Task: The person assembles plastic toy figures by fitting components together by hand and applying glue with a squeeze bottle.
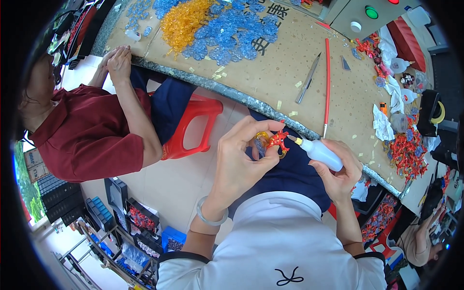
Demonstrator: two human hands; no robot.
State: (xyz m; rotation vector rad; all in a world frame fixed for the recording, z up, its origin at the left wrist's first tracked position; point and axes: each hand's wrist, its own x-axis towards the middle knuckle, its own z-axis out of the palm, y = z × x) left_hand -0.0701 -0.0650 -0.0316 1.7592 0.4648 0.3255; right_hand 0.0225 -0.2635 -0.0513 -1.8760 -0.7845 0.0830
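My left hand (234, 154) pinches a small red figure (277, 141) between thumb and fingers, over my lap in front of the table edge. See-through yellow and blue pieces (261, 140) show beside the figure, within the curl of the same hand. My right hand (344, 169) is wrapped round a white squeeze bottle (321, 154) with a yellow collar and a thin dark tip. That tip points left and is at the figure's right side; whether it touches cannot be made out.
On the table (290, 63) lie yellow pieces (181, 24), blue pieces (237, 36), tweezers (308, 79) and a red-handled brush (327, 87). Red pieces (408, 152) are heaped at right, below a box with buttons (362, 19). At left a person (96, 130) sits on a red stool (193, 125).
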